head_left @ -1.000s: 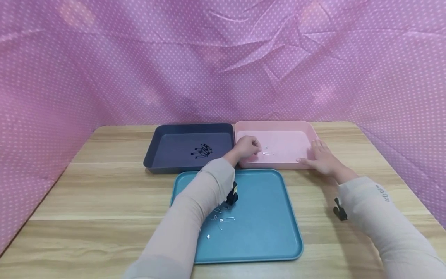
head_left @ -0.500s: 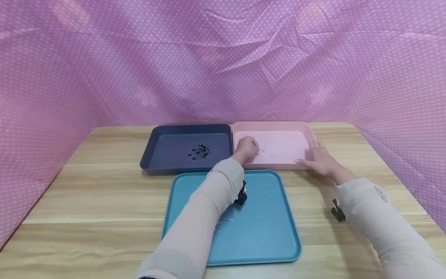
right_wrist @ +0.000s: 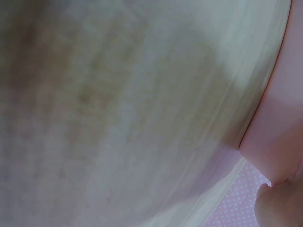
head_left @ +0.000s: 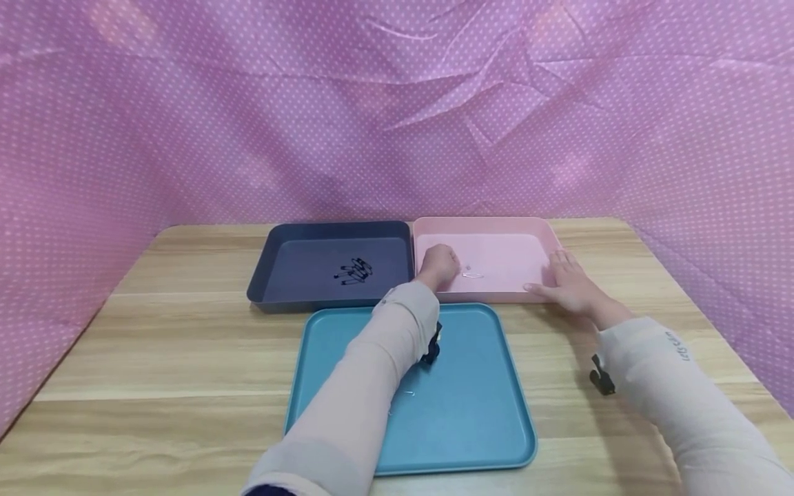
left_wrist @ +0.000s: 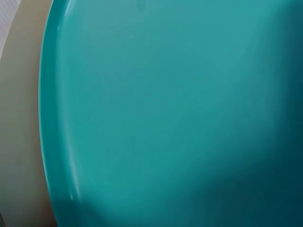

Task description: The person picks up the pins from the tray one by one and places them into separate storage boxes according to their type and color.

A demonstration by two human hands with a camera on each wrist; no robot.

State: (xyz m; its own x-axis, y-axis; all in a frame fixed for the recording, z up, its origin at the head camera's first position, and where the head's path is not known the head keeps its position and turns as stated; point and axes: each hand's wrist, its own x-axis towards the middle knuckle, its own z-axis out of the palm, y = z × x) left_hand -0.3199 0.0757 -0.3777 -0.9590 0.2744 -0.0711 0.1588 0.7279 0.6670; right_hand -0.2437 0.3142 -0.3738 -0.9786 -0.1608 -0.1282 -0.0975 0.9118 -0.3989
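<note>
Here we see a silver pin in the pink tray, near the left hand; its fingers curl, but we cannot tell whether they pinch anything. The right hand, thumb spread, touches the tray's rim.

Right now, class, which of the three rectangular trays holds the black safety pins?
The dark navy rectangular tray, back left; the black metal safety pins cluster there. The pink rectangular tray and teal rectangular tray show only silvery pieces.
</note>
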